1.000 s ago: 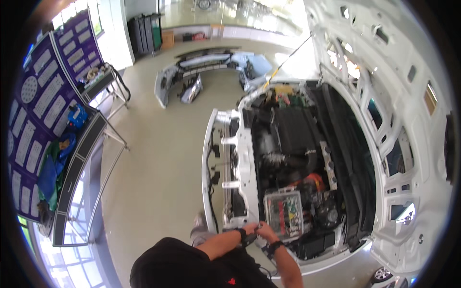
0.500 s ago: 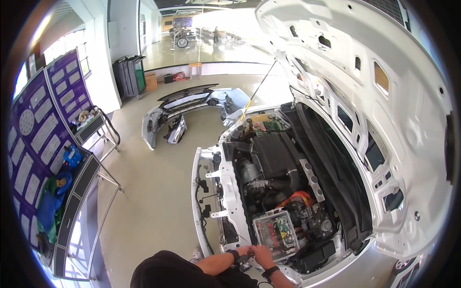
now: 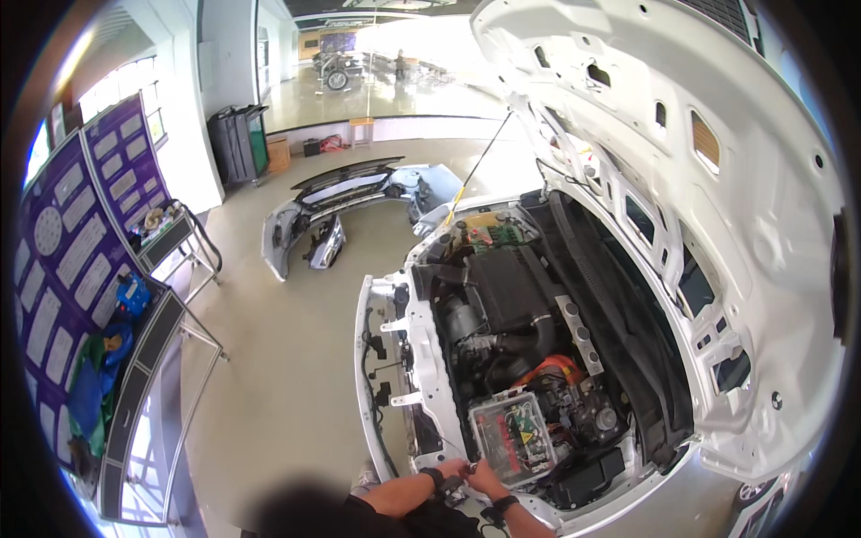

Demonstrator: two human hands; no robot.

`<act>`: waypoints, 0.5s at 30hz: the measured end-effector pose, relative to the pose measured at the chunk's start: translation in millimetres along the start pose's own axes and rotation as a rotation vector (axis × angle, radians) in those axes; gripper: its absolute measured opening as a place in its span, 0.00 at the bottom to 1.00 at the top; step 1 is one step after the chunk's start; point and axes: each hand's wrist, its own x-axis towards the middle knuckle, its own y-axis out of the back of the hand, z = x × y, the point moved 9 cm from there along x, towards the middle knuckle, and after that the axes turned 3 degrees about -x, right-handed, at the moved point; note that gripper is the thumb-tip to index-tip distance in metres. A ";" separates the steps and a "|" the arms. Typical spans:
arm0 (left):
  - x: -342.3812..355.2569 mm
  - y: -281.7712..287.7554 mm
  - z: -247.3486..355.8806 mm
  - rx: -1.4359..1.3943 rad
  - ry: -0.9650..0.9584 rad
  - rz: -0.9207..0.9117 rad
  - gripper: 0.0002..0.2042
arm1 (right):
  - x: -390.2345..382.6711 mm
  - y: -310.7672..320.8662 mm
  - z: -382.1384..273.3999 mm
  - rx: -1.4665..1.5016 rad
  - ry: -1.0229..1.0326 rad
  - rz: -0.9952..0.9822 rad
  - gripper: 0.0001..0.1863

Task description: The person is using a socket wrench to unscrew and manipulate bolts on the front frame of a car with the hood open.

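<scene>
Since half a second ago both hands have slid lower in view: left hand (image 3: 451,470) and right hand (image 3: 484,477) meet just below the clear-lidded box (image 3: 513,437) in the engine bay (image 3: 502,305); finger spread too small to tell

The car body (image 3: 430,359) and its raised hood (image 3: 682,179) are white. Inside the engine bay, the engine cover (image 3: 507,287) is black, the thick cable (image 3: 552,366) near it is orange, and the clear-lidded box (image 3: 513,437) shows green and yellow inside. The loose bumper (image 3: 345,202) on the far floor is white with black trim. The display boards (image 3: 63,260) at left are purple with white panels. The floor (image 3: 278,359) is beige.
</scene>
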 end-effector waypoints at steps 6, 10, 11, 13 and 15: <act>-9.2 -12.9 15.8 -0.587 0.140 0.078 0.07 | -6.4 40.5 -50.1 -0.491 0.281 0.059 0.10; -3.9 -4.8 36.2 0.354 -0.389 0.012 0.09 | -24.3 45.5 -89.9 -0.680 0.622 0.255 0.08; -2.8 -6.1 34.1 0.354 -0.389 0.007 0.09 | -25.1 43.8 -89.7 -0.689 0.605 0.253 0.09; -17.9 -18.3 21.6 -0.382 0.040 0.062 0.10 | -21.8 38.1 -83.4 -0.698 0.575 0.248 0.11; -12.6 -9.1 31.3 0.029 -0.106 0.009 0.10 | -1.5 26.5 -49.5 -0.472 0.180 0.025 0.13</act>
